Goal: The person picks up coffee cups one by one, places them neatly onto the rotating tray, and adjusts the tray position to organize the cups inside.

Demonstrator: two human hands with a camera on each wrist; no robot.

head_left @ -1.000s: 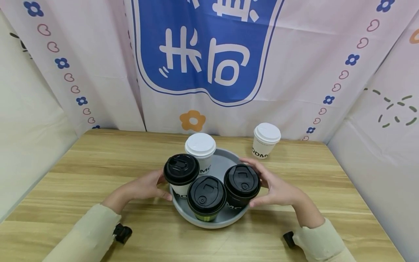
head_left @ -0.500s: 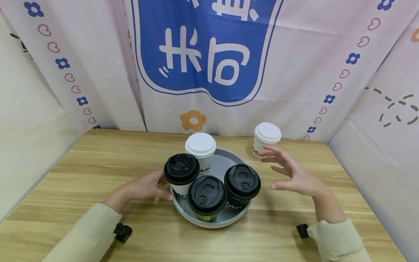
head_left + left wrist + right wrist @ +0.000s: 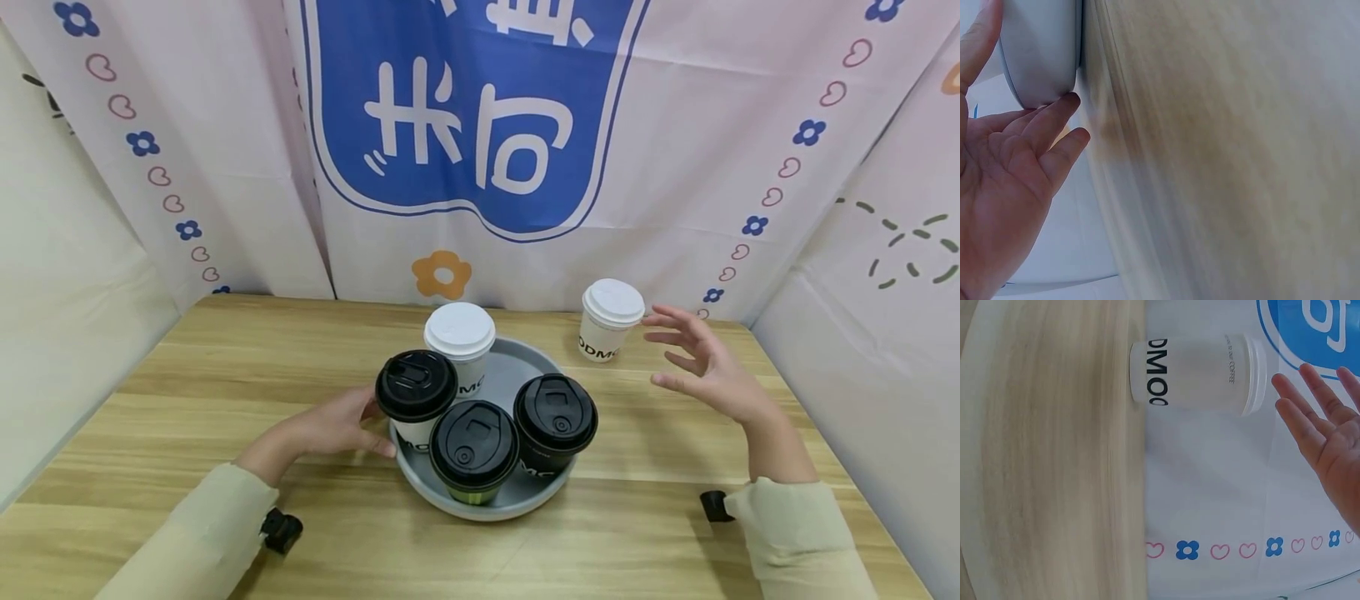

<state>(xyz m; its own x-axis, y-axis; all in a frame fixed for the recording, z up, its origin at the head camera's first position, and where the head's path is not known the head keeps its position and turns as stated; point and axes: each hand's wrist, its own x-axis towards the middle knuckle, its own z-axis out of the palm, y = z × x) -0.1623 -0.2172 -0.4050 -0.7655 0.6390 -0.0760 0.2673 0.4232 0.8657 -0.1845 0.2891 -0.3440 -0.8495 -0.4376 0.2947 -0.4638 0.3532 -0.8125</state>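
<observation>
In the head view, my left hand [image 3: 330, 429] lies at the left side of a round grey tray [image 3: 495, 510]. The left wrist view shows fairly straight fingers and the thumb touching the outer wall of the tray [image 3: 1041, 56]. On the tray stand a white-lidded paper cup [image 3: 459, 333], a white cup with a black lid [image 3: 416, 387], a green cup with a black lid [image 3: 474, 446] and a dark cup with a black lid [image 3: 555, 417]. My right hand [image 3: 705, 362] hovers with spread fingers just right of another white paper cup [image 3: 609, 321], holding nothing; a gap shows in the right wrist view.
The cups and tray are on a wooden table [image 3: 285, 350]. A printed white curtain [image 3: 225, 125] hangs along its back edge, close behind the lone white cup. Pale side walls [image 3: 885, 350] flank the table.
My right hand has left the dark cup at the tray's right side and moved right and away from me, past the lone white cup's front. The left hand, tray and cups have stayed put.
</observation>
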